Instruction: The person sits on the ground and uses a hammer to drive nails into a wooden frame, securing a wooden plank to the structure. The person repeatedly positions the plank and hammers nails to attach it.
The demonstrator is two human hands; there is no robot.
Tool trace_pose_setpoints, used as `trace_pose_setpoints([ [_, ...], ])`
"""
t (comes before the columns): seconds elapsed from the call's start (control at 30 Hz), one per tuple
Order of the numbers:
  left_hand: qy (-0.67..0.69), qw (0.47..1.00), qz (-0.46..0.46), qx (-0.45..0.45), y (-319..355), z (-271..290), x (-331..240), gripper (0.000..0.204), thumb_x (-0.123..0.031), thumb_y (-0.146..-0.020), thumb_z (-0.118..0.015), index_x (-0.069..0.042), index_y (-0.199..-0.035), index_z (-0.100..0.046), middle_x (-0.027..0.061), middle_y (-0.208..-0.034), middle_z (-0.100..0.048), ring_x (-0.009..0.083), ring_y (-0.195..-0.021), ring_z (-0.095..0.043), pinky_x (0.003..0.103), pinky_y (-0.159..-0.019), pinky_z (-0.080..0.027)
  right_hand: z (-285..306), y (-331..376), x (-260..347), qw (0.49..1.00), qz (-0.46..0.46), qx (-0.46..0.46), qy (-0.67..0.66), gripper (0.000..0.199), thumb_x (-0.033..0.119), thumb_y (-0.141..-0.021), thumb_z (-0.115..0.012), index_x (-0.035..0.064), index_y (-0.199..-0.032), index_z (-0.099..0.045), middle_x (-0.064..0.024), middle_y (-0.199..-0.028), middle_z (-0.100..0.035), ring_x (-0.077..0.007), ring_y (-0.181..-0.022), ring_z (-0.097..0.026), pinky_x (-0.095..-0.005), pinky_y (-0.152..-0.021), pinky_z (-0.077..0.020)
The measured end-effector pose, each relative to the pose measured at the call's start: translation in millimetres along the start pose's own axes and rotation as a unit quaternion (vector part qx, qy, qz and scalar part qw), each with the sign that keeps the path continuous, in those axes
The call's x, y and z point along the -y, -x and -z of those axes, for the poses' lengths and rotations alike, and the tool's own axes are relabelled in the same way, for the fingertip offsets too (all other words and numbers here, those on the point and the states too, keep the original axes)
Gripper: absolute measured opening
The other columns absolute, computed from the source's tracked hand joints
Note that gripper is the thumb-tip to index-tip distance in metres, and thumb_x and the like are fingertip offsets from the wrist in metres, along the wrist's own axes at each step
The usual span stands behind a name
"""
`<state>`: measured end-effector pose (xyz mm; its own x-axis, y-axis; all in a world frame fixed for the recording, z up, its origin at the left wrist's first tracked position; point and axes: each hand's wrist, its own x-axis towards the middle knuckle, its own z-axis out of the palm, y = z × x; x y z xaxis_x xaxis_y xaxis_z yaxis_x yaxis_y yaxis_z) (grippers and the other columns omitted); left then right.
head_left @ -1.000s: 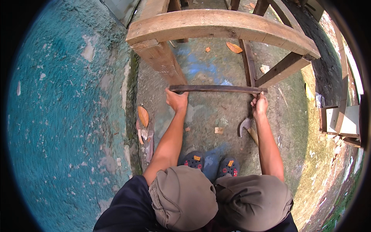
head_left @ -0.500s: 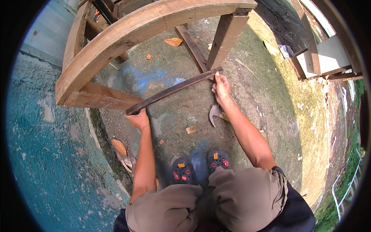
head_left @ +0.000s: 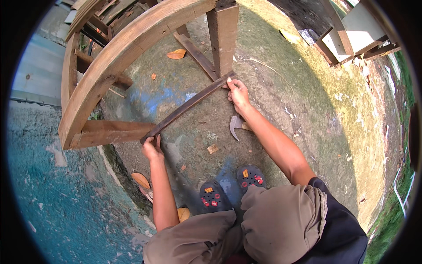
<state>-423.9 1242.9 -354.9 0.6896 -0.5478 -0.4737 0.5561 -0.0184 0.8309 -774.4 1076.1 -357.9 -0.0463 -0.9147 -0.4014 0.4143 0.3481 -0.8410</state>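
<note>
A thin dark wooden strip [head_left: 187, 108] spans the lower ends of two legs of a wooden frame [head_left: 132, 39]. My left hand [head_left: 153, 148] has its fingers closed at the strip's left end, beside the left leg [head_left: 118, 132]. At the other end my right hand [head_left: 238, 94] pinches the strip, thumb on top, just below the right leg [head_left: 223, 39]. Behind the right hand a darker brace [head_left: 198, 57] runs back from the strip's right end. On the ground below my right forearm lies a hammer [head_left: 237, 125] with a curved metal head; my arm hides much of its handle.
A rough blue wall [head_left: 52, 185] rises at the left. Wood chips [head_left: 212, 149] and dry leaves [head_left: 176, 54] lie on the concrete floor [head_left: 272, 132]. My shoes [head_left: 215, 196] are planted in front. Another wooden structure with pale panels [head_left: 347, 39] stands at the far right.
The view has swung, so the frame sits further left and looks more slanted. My left fingers have shifted from beneath the strip's left end to its near edge. My right hand keeps its pinch.
</note>
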Motion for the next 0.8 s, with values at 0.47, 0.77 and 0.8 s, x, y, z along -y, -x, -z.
trace_pose_setpoints([
  [0.47, -0.247, 0.961, 0.1, -0.07, 45.4, 58.8, -4.6, 0.04, -0.038, -0.087, -0.077, -0.003, -0.101, -0.063, 0.0086, -0.082, -0.063, 0.0182, -0.065, -0.065, 0.03, -0.05, -0.052, 31.8, 28.9, 33.6, 0.933, -0.137, 0.044, 0.329, 0.035, 0.031, -0.091, -0.073, -0.0011, -0.094, -0.061, -0.0068, -0.081, -0.07, -0.0096, -0.052, -0.046, -0.0293, -0.044, -0.0364],
  [0.77, -0.522, 0.812, -0.261, -0.027, 61.8, 59.6, -0.9, 0.044, -0.029, -0.089, -0.076, 0.004, -0.113, -0.062, 0.0035, -0.07, -0.057, 0.0142, -0.063, -0.052, 0.032, -0.062, -0.046, 53.9, 29.2, 61.7, 0.959, -0.066, 0.07, 0.267, 0.027, 0.017, -0.101, -0.054, 0.0009, -0.122, -0.054, -0.0068, -0.091, -0.065, -0.0083, -0.066, -0.05, -0.0243, -0.054, -0.0398],
  [0.8, -0.508, 0.813, -0.285, 0.013, 69.5, 44.5, 3.3, 0.041, -0.027, -0.09, -0.075, 0.002, -0.115, -0.062, 0.0031, -0.07, -0.057, 0.0141, -0.063, -0.052, 0.033, -0.061, -0.046, 56.0, 31.8, 61.4, 0.97, -0.062, 0.056, 0.228, 0.029, 0.014, -0.101, -0.052, -0.0001, -0.125, -0.052, -0.008, -0.094, -0.065, -0.0088, -0.067, -0.051, -0.0242, -0.055, -0.04],
])
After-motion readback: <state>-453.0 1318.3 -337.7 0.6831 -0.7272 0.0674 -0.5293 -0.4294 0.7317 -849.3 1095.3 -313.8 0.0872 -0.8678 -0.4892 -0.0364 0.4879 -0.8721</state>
